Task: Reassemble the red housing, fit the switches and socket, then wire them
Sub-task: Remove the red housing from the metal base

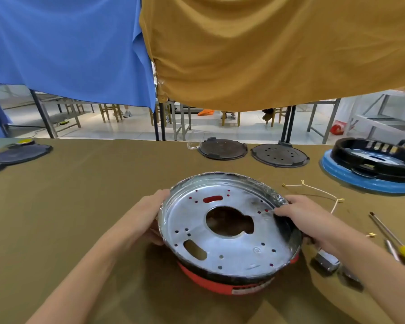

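Backdrop: blue cloth [63,43] and mustard cloth [267,47] hang across the top of your view; below their hems you see a pale floor with table and chair legs.
Surface: your counter [91,195] is covered in an olive-brown cloth.
Red housing: the red housing [220,282] sits on the counter straight in front of you, with only its near lower edge showing.
Silver pan: a foil-rimmed silver pan [227,232] sits in a black ring on top of the red housing, tilted up toward you; it has a large keyhole-shaped hole in the middle, two slots and many small holes, with red showing through some of them.
Left hand: your left hand [150,213] grips the pan's left rim, fingers curled under and around the edge.
Right hand: your right hand [299,213] holds the right rim, thumb lying inside on the silver face, fingers wrapped outside.
Near right: two small metal parts [325,263] lie just beside your right forearm; a yellow-handled screwdriver [393,239] lies further right.
Wires: pale wires [313,190] with brass ends lie beyond your right hand.
Far edge: two dark round plates [222,149] [279,155] lie side by side at the back.
Far right: a black ring housing [374,160] rests on a blue base [360,181].
Far left: another dark plate [21,153] lies at the counter's edge.
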Action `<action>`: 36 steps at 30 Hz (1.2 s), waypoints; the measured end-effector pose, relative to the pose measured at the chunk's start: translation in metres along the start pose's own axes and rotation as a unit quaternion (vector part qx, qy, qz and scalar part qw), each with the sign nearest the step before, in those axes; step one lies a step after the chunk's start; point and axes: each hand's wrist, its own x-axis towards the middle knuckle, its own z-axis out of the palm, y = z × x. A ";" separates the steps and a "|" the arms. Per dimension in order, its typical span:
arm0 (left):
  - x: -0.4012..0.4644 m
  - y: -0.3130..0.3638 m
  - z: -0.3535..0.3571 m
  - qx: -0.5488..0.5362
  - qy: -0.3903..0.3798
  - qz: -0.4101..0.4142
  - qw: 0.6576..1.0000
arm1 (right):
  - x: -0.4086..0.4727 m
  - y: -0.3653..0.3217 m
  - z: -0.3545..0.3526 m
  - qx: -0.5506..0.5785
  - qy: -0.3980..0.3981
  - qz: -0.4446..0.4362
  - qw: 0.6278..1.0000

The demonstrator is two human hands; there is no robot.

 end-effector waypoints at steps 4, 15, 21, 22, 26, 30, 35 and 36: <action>0.004 -0.002 0.001 0.069 0.058 0.023 0.996 | -0.003 -0.001 -0.001 0.010 0.060 -0.084 0.995; -0.003 -0.005 0.008 -0.050 0.129 0.181 0.974 | -0.014 0.002 -0.006 0.047 0.142 -0.164 0.975; -0.009 0.004 0.013 -0.173 0.094 0.163 0.967 | -0.013 0.004 -0.005 0.104 0.134 -0.124 0.978; -0.009 0.004 0.013 -0.173 0.093 0.153 0.969 | -0.011 0.006 -0.006 0.110 0.128 -0.110 0.979; -0.004 -0.004 0.009 -0.128 0.130 0.122 0.976 | -0.007 0.009 -0.006 0.112 0.091 -0.078 0.987; -0.003 -0.009 0.006 -0.109 0.141 0.113 0.977 | -0.011 0.008 -0.004 0.100 0.077 -0.072 0.989; -0.002 -0.011 0.009 -0.115 0.145 0.111 0.976 | -0.016 0.006 -0.005 0.064 0.052 -0.091 0.992; -0.002 -0.010 0.010 -0.119 0.147 0.114 0.975 | -0.016 0.005 -0.005 0.058 0.052 -0.097 0.992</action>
